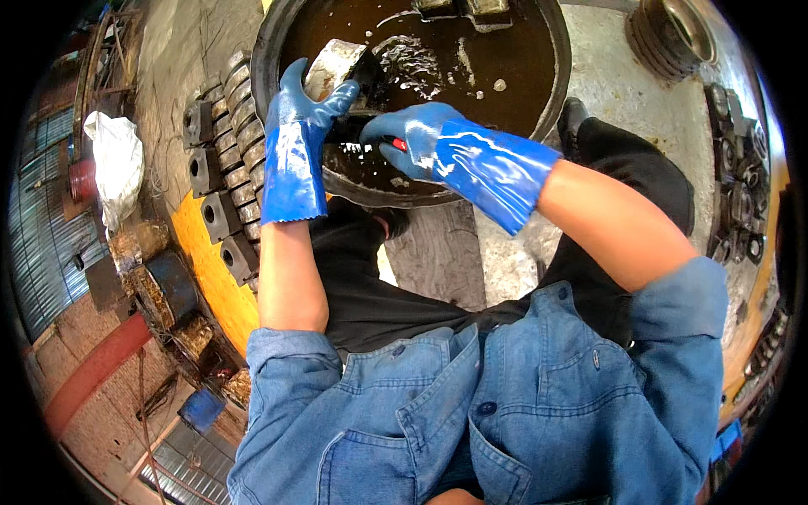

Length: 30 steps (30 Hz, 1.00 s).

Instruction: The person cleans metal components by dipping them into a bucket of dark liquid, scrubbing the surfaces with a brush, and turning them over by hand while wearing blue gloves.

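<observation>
Both my hands wear long blue rubber gloves over a round black basin [551, 101] of dark brown liquid. My left hand [305, 105] grips the near side of a silvery metal block [341, 69], thumb on one side and fingers on the other. The block sits tilted at the basin's left, its lower part hidden. My right hand [421, 139] is closed just right of it, fingers curled round something with a small red part [399, 145]. The rest of that thing is hidden by the glove. Two more metal blocks [486, 12] sit at the basin's far edge.
Rows of dark metal blocks with holes [204, 172] stand on the left by a yellow board [210, 261]. A white sack [114, 164] lies farther left. Stacked metal rings [671, 38] stand at the far right, with several round metal parts [741, 185] along the right edge.
</observation>
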### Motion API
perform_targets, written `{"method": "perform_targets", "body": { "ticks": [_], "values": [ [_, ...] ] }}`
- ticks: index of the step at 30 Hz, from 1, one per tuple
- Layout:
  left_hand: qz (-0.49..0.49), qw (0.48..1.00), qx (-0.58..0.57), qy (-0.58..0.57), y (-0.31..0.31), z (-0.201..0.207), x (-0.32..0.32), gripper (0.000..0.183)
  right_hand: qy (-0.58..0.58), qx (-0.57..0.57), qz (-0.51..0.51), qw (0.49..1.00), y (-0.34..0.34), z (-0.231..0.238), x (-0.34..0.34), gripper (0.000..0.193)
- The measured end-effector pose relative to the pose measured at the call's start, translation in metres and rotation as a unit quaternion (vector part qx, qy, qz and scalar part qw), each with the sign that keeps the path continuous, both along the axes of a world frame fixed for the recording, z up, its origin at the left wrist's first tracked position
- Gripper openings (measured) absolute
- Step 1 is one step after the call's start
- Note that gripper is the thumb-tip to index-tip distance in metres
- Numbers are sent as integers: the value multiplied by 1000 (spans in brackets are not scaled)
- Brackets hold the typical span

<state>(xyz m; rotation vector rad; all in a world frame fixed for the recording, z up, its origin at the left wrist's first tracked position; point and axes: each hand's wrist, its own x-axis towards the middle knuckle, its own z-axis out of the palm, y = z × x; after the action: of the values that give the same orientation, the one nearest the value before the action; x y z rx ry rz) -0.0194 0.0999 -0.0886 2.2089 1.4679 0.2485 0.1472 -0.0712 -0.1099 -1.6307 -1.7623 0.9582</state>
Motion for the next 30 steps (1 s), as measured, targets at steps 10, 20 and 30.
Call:
{"method": "perform_targets", "body": {
  "ticks": [10,20,30],
  "values": [
    [4,999,10,30,-5,6,6,105,-48,-65,35,996,2,5,-6,34],
    [-2,999,15,44,-14,18,9,105,-86,-112,44,989,16,5,0,38],
    [-9,997,30,71,-18,25,7,109,-83,-79,-31,993,16,19,-1,38]
  ]
}}
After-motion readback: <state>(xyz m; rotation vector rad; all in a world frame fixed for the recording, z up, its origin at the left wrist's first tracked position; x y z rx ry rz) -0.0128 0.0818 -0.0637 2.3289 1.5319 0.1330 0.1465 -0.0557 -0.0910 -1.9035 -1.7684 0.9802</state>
